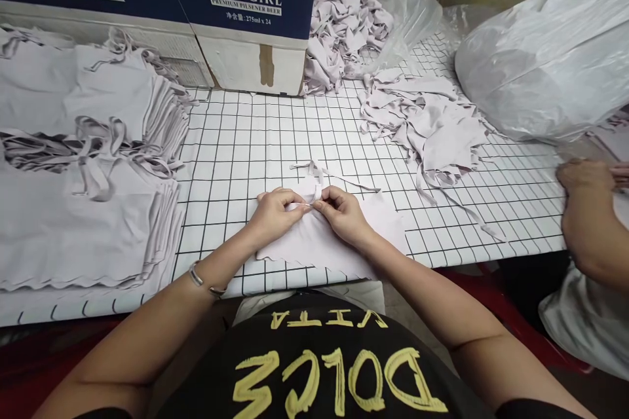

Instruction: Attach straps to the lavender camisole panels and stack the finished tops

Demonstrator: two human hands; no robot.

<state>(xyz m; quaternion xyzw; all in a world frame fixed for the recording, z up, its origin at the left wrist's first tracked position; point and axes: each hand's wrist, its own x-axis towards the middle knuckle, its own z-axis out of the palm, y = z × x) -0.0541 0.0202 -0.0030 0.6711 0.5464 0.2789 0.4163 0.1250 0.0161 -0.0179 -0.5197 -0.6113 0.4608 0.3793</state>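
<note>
A pale pink fabric piece [295, 242] lies on the grid-patterned tablecloth in front of me, with thin straps [344, 181] trailing from its top edge. My left hand [278, 213] pinches the upper edge of this piece between thumb and fingertips. Close beside it, my right hand [341, 211] is closed on the same edge, its fingertips almost meeting the left ones. A small strap loop stands up between the two hands. The exact spot under the fingertips is partly hidden.
Stacked pale pieces with straps [78, 222] fill the left side. Behind stands a beer carton [255, 59]. Loose fabric pieces [432, 124] and a heap of scraps [344, 19] lie at the back right, near a large plastic bag [545, 59]. Another person's hand [587, 177] is at far right.
</note>
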